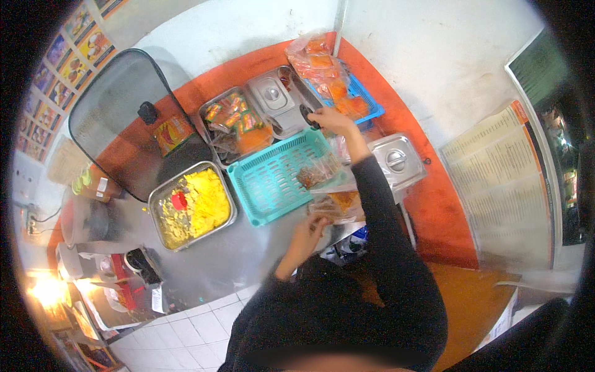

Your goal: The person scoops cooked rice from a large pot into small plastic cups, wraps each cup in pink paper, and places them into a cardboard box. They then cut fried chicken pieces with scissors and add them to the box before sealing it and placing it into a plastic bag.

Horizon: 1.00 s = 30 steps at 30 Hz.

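My right hand (334, 121) reaches out to the far side of the counter, its fingers closed round a black handle (309, 116). The handle sits at the edge of a steel food pan (302, 99) with reddish contents, beside a steel lid (271, 92). What the handle belongs to is partly hidden. Lower down, my left hand (304, 243) has its fingers curled at the edge of a clear plastic bag (338, 208) with orange-brown contents. Another clear bag of brown food (315, 173) lies over the right end of a turquoise plastic basket (273, 180).
Left of the basket stands a steel tray (233, 208) of yellow food with a red scoop-like piece (178, 200). Behind are a pan of packets (238, 121) and a blue basket (372, 102) with orange bags. A steel lidded container (396, 161) is beside my right arm.
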Each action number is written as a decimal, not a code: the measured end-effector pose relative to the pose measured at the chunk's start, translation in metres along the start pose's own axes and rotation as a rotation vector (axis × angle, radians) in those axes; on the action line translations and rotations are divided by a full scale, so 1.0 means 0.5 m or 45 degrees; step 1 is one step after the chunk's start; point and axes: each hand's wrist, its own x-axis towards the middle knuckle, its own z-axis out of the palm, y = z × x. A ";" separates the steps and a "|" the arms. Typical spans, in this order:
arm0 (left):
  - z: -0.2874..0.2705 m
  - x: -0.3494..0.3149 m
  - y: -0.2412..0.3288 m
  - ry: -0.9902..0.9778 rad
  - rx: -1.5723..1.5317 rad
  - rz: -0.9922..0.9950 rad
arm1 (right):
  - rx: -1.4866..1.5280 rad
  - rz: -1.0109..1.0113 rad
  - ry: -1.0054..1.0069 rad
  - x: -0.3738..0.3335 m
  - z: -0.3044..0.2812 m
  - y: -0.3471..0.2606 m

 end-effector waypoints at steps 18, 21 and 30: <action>-0.023 0.145 0.143 0.418 -0.243 0.306 | 0.836 -0.063 -0.204 -0.662 0.109 0.116; -0.089 0.148 0.110 0.402 -0.330 0.168 | 0.776 -0.199 -0.529 -0.647 0.152 0.130; -0.071 0.037 0.042 0.571 -0.412 0.072 | 0.907 0.035 -0.556 -0.619 0.215 0.097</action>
